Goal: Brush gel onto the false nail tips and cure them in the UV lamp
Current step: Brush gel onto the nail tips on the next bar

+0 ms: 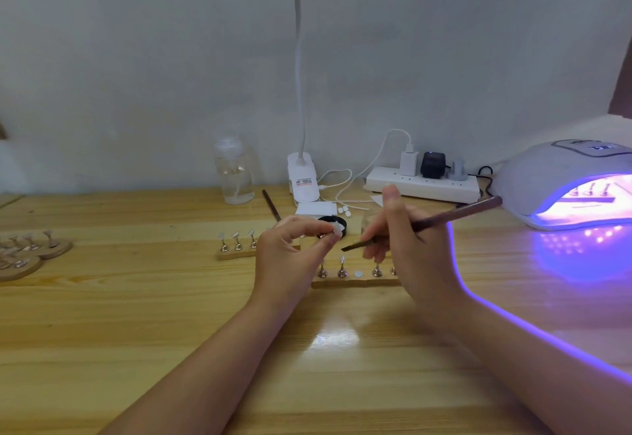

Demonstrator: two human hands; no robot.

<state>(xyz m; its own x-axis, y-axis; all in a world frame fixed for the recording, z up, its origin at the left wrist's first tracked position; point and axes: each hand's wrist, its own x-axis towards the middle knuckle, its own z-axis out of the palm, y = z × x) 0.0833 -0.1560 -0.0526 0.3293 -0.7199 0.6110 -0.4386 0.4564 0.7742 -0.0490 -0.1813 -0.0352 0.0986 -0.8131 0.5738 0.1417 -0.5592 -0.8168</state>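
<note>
A pale, translucent nail tip [337, 229] is pinched in the curled grip of the left hand [294, 246]; a slim dark brush [424, 226] is gripped pen-fashion by the right hand [407, 236], its bristles pointed at the tip. Below, steel pegs are carried by a wooden strip [355, 283] on the glossy pine bench [136, 315]. The domed UV lamp [561, 181] is seen glowing violet at right.

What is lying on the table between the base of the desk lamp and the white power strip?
In the head view, a looped white cable lies between the desk lamp base and the power strip, on the wooden table.
</note>
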